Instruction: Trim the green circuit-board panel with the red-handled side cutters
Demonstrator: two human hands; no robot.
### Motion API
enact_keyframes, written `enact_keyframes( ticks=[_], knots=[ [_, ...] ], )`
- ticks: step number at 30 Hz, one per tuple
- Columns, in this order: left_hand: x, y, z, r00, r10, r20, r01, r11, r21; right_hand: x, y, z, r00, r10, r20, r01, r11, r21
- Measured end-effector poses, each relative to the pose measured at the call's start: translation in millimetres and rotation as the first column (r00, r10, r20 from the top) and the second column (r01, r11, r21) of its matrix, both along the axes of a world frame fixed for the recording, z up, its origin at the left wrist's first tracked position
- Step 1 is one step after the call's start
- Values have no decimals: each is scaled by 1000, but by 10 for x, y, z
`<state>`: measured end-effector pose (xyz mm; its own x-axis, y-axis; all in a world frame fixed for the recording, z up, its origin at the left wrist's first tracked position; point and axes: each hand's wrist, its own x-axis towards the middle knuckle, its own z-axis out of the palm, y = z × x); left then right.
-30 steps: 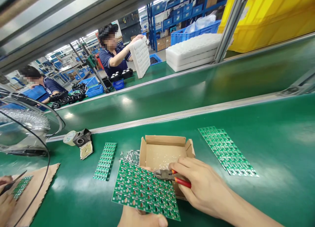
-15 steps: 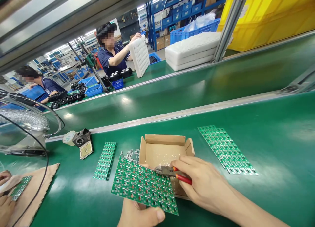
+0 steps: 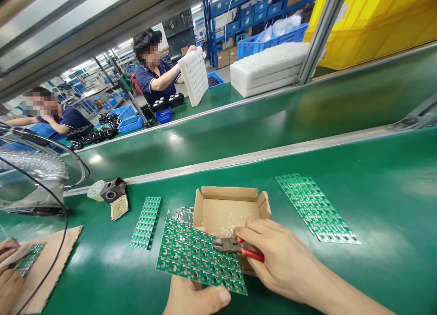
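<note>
My left hand (image 3: 196, 297) grips a green circuit board panel (image 3: 191, 256) from below, its thumb along the near edge. The panel is tilted and has rows of round holes. In my right hand (image 3: 276, 256) is a pair of cutting pliers (image 3: 229, 246) with red and orange handles. The jaws lie over the panel's upper right part; whether they bite on anything is too small to tell. Behind the panel stands an open cardboard box (image 3: 229, 194) with tiny pale bits (image 3: 229, 221) inside. Small grey parts (image 3: 182, 215) lie loose to the left of the box.
One circuit board panel (image 3: 146, 224) lies to the left, overlapping panels (image 3: 316, 208) to the right. A co-worker's hands (image 3: 10, 269) hold a board over brown cardboard at far left. A metal rail (image 3: 218, 165) crosses behind; two people sit beyond, one holding a white foam tray (image 3: 194, 78).
The pliers' jaws have shifted slightly down and left over the panel, and my right hand with them. The panel's tilt changed a little. The person at far left turned and raised an arm.
</note>
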<state>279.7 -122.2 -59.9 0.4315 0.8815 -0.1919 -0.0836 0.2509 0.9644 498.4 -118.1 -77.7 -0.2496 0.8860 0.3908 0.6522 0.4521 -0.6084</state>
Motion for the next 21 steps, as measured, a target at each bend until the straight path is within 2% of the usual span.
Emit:
enact_keyframes(
  ticks=[3, 6, 9, 15, 21],
  knots=[
    [2, 2, -15, 1000, -8, 21, 8, 1000, 4, -4, -5, 7, 1000, -8, 11, 8, 1000, -2],
    [-7, -1, -36, 999, -12, 37, 12, 1000, 3, 3, -14, 5, 1000, -4, 29, 6, 998, -63],
    [-16, -4, -33, 1000, 19, -12, -19, 1000, -15, 19, -16, -3, 999, 5, 38, -1, 993, -115],
    [17, 9, 45, 999, 8, -52, -8, 1000, -6, 25, 6, -21, 999, -23, 31, 25, 997, -68],
    [43, 6, 18, 999, 5, 35, -5, 1000, 0, -12, 8, -13, 1000, -8, -9, 7, 998, -57]
  ],
)
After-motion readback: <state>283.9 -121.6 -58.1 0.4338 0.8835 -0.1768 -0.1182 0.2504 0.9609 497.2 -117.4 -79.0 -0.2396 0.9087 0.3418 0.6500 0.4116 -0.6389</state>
